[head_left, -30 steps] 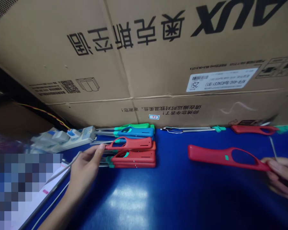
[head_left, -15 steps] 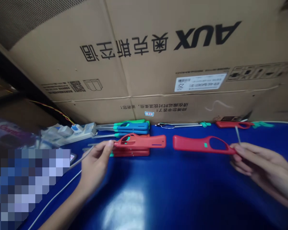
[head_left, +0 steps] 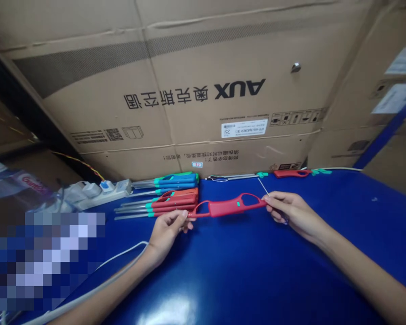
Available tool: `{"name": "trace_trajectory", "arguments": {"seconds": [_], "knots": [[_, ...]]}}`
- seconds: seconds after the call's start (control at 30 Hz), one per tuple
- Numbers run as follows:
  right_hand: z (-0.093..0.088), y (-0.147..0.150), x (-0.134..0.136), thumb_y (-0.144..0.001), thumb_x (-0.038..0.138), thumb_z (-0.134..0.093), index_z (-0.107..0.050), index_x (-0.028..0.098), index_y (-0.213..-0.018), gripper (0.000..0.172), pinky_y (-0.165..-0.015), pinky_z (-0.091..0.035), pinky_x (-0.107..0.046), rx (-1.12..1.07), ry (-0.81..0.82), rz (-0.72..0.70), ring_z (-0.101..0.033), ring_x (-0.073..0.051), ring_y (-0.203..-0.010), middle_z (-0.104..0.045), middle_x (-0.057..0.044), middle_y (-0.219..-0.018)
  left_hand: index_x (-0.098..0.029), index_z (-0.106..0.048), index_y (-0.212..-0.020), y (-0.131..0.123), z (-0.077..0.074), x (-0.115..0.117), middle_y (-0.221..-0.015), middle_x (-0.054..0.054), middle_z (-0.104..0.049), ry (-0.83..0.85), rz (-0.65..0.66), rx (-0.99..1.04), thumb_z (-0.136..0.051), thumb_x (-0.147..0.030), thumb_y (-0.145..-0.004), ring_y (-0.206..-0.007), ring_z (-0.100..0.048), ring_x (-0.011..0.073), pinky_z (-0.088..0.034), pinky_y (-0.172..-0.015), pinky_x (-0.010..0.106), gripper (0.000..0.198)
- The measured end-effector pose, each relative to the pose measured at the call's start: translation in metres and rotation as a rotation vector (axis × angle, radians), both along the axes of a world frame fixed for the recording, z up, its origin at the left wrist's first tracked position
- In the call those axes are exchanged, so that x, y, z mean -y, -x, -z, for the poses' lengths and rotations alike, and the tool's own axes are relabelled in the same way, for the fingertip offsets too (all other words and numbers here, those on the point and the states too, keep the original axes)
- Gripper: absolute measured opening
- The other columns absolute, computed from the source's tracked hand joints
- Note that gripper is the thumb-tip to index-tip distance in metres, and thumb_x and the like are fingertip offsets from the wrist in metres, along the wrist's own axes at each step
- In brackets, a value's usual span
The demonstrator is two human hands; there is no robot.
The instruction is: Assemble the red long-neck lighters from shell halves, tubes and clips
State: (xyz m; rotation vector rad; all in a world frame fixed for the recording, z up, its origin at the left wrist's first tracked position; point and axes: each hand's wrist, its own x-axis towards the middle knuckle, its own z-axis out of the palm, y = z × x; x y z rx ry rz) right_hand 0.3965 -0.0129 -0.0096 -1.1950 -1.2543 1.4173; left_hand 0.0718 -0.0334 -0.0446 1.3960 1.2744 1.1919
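My left hand (head_left: 172, 225) pinches the narrow left end of a red lighter casing half (head_left: 200, 214) with a finger loop. My right hand (head_left: 289, 212) holds the narrow right end of another red casing half (head_left: 223, 207), which has a small green piece in it. The two halves overlap in the middle, raised over the blue table (head_left: 243, 275); whether they are locked together I cannot tell. A thin pale rod (head_left: 263, 186) sticks up from my right fingers. Behind my left hand lie several stacked lighters (head_left: 176, 198) in red, orange, blue and green with metal barrels.
A big cardboard box (head_left: 189, 122) stands along the back edge. Against it lie thin metal pieces (head_left: 230, 177) and a red handle (head_left: 291, 173) with green parts. At left are a power strip (head_left: 104, 194), a plastic bottle (head_left: 23, 187) and a white cable (head_left: 122, 253).
The two casing halves, apart before, have come together and overlap. My hands have moved closer to each other. The view has shifted, showing more of the right side.
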Motion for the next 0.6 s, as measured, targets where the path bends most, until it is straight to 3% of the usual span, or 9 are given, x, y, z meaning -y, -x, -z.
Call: {"name": "trace_trajectory", "arguments": {"seconds": [0.2,0.43,0.6], "knots": [[-0.007,-0.007,-0.002,-0.072,0.05,-0.073,-0.059,0.016,-0.069,0.037,-0.043,-0.024,-0.023,0.068,-0.005,-0.102,-0.037,-0.005,-0.044,-0.051,0.003,-0.056,-0.012,-0.064,-0.083,-0.012,-0.003,0.002,-0.074,0.011,-0.072,-0.009,0.069,-0.034,-0.058,-0.047,-0.085,-0.059,-0.066,0.0171,-0.053,-0.058,0.028,0.035],[-0.025,-0.025,-0.001,-0.077,0.045,-0.068,-0.068,0.014,-0.075,0.032,-0.048,-0.028,-0.023,0.453,-0.029,-0.407,-0.041,-0.008,-0.05,-0.066,-0.004,-0.067,-0.016,-0.07,-0.086,-0.032,-0.003,-0.009,-0.07,0.002,-0.067,-0.176,0.21,-0.269,-0.062,-0.035,-0.085,-0.063,-0.061,0.0131,-0.05,-0.059,0.021,0.021],[-0.017,-0.023,0.004,-0.079,0.041,-0.066,-0.068,0.015,-0.073,0.026,-0.057,-0.036,-0.026,0.569,-0.056,-0.543,-0.056,-0.015,-0.063,-0.071,-0.006,-0.071,-0.017,-0.07,-0.095,-0.029,0.004,-0.008,-0.083,0.005,-0.073,-0.558,0.242,-0.627,-0.056,-0.023,-0.09,-0.07,-0.067,0.0141,-0.054,-0.068,0.023,0.016]]}}
